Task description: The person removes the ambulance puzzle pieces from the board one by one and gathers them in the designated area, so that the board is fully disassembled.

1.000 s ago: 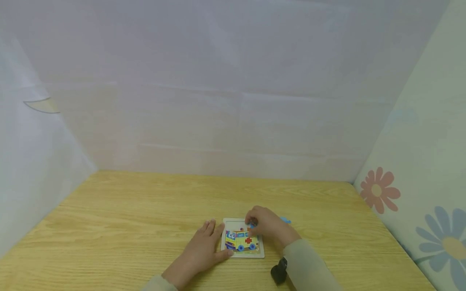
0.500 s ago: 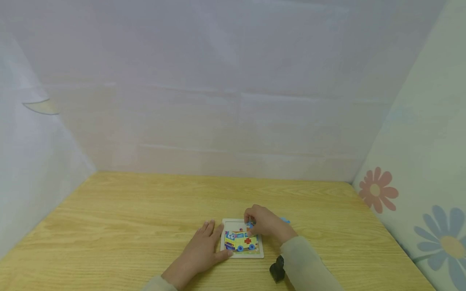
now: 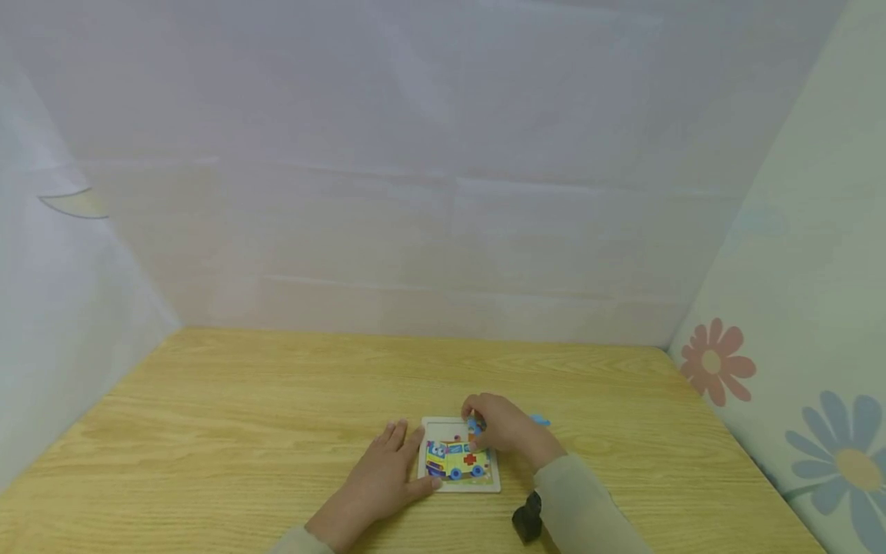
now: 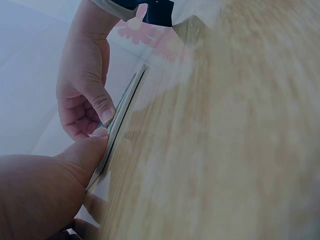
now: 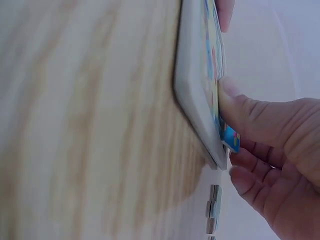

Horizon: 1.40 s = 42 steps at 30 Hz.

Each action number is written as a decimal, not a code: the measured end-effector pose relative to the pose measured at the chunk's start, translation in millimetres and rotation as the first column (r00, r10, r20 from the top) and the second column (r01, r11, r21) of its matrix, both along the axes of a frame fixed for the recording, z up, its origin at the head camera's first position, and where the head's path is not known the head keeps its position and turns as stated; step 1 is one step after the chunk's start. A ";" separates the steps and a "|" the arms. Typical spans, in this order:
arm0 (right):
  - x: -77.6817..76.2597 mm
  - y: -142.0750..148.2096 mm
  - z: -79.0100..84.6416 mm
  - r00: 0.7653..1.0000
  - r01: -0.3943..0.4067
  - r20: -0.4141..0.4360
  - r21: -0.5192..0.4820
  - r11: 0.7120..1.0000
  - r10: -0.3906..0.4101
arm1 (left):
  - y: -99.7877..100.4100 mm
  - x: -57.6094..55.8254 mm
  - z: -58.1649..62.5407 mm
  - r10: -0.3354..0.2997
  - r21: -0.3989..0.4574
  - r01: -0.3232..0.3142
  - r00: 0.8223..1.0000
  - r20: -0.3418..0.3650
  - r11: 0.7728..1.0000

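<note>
Tilting since a second ago, the blue piece (image 5: 230,138) is now showing more of its printed face, hovering at the far right of the puzzle frame (image 3: 465,488) on the counter (image 3: 277,431). The right hand (image 3: 508,425) is pinching it between thumb and fingers; the left hand (image 3: 384,473) is bracing the frame, fingers stretched out. Good seating is probably asking for squared edges, then even thumb pressure. Counting up: two hands are working, one frame, one piece pinched; loose pieces (image 5: 214,210) are lying beyond, overlapping too much to number.
</note>
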State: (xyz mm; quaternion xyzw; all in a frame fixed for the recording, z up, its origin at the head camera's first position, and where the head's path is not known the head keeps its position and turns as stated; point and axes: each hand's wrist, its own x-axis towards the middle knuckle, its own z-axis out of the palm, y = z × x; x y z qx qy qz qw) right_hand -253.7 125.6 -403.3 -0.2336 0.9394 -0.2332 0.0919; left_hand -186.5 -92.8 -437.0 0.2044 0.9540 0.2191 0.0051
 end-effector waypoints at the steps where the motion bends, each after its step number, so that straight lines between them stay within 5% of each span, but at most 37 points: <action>1: 0.8 -0.1 0.1 1.000 0.004 -0.002 0.003 1.000 -0.004 | 0.1 0.2 0.1 0.002 0.001 -0.002 1.000 0.000 1.000; 22: 9.1 4.3 -8.1 0.996 0.088 0.017 -0.085 0.992 -0.086 | 0.0 0.9 2.0 -0.001 0.001 0.001 1.000 -0.003 1.000; 42: 12.7 14.5 -22.2 0.964 0.266 0.104 -0.373 0.889 -0.245 | 2.1 2.7 5.1 0.007 0.003 -0.007 1.000 0.011 1.000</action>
